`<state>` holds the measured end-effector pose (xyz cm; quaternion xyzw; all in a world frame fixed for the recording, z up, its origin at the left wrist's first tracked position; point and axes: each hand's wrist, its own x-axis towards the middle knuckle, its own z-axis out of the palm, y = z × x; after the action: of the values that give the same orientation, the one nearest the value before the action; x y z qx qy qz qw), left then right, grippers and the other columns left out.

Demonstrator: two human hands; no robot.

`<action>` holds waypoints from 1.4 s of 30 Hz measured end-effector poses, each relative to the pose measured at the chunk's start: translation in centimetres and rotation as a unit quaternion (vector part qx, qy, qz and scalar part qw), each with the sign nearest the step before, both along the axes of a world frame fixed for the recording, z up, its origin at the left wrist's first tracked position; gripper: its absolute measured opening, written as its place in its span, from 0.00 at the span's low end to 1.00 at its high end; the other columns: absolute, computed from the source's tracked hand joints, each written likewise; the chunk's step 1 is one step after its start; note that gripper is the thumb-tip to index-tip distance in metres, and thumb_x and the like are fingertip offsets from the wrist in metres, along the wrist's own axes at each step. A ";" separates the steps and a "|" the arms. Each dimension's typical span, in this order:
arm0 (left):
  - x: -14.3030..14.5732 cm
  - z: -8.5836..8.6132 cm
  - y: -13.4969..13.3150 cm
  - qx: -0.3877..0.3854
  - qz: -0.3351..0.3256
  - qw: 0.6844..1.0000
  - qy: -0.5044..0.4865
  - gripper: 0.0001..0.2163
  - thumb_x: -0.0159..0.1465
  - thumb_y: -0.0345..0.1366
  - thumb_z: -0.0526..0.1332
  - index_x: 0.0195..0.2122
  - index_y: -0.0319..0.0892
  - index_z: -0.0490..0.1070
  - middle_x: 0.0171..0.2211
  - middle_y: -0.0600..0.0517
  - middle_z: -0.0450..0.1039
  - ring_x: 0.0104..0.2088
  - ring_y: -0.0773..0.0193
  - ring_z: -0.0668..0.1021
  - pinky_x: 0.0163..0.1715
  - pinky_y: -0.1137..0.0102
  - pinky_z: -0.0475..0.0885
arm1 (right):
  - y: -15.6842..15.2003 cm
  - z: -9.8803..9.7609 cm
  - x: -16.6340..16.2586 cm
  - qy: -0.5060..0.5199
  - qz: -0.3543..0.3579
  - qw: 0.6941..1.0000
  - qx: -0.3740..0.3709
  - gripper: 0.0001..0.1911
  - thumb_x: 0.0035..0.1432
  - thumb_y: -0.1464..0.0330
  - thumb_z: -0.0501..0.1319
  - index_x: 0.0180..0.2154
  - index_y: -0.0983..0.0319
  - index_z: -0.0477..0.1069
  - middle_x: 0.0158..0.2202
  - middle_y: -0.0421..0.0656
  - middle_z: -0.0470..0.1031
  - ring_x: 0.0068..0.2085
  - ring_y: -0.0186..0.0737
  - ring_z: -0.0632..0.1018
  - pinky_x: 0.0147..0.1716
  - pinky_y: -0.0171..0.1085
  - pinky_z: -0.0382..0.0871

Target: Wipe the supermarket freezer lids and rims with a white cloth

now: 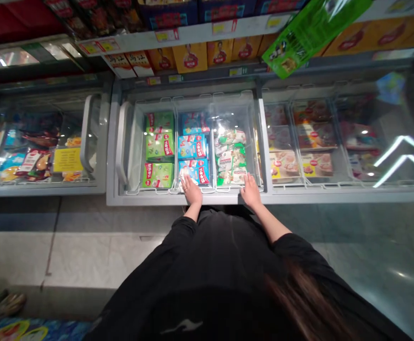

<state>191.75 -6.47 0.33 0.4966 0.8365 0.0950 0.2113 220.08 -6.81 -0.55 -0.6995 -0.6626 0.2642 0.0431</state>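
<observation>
My left hand (192, 191) reaches over the front rim of an open freezer section, its fingers lying stretched out over the nearest blue packet (198, 171). Whether it touches the packet I cannot tell. Further right, my right hand (252, 191) rests by the freezer's front edge (224, 197), fingers extended, beside the white and green bags (231, 161). Neither hand visibly grips anything. Green packets (158, 175) fill the basket on the left, the blue ones stand in the middle basket, and the bags lie in the right one.
A sliding glass lid with a grey handle (123, 144) borders the open section on the left. Glass covers boxed goods (316, 164) to the right. Another freezer (43, 189) stands at left. Above are shelves with yellow boxes (191, 57) and a hanging green package (309, 38).
</observation>
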 end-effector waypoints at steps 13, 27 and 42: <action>12.3 1.1 -3.4 -0.022 -0.137 0.985 -0.102 0.30 0.72 0.28 0.52 0.76 0.42 0.56 0.78 0.49 0.50 0.79 0.61 0.49 0.77 0.61 0.52 | -2.2 1.5 6.7 0.045 0.020 0.999 -0.012 0.36 0.63 0.75 0.51 0.72 0.70 0.59 0.78 0.54 0.53 0.78 0.51 0.54 0.76 0.53 0.53; 9.1 1.5 0.0 0.012 0.044 0.999 -0.025 0.28 0.75 0.21 0.46 0.74 0.17 0.38 0.78 0.25 0.36 0.79 0.57 0.37 0.77 0.50 0.37 | -3.4 2.0 10.5 0.093 0.047 0.995 -0.003 0.40 0.62 0.78 0.50 0.75 0.64 0.56 0.77 0.49 0.55 0.78 0.44 0.55 0.76 0.50 0.54; 17.3 0.2 -1.2 0.005 -0.450 0.889 -0.088 0.33 0.70 0.23 0.47 0.77 0.45 0.54 0.77 0.53 0.55 0.77 0.62 0.54 0.78 0.60 0.52 | 5.5 -0.4 11.3 0.063 0.008 0.991 0.118 0.39 0.65 0.76 0.47 0.76 0.60 0.50 0.79 0.46 0.52 0.79 0.45 0.51 0.77 0.56 0.50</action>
<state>209.00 -7.69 0.50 0.8105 0.5006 0.0369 0.3018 231.34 -1.27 -0.96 -0.6661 -0.6907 0.2284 0.1647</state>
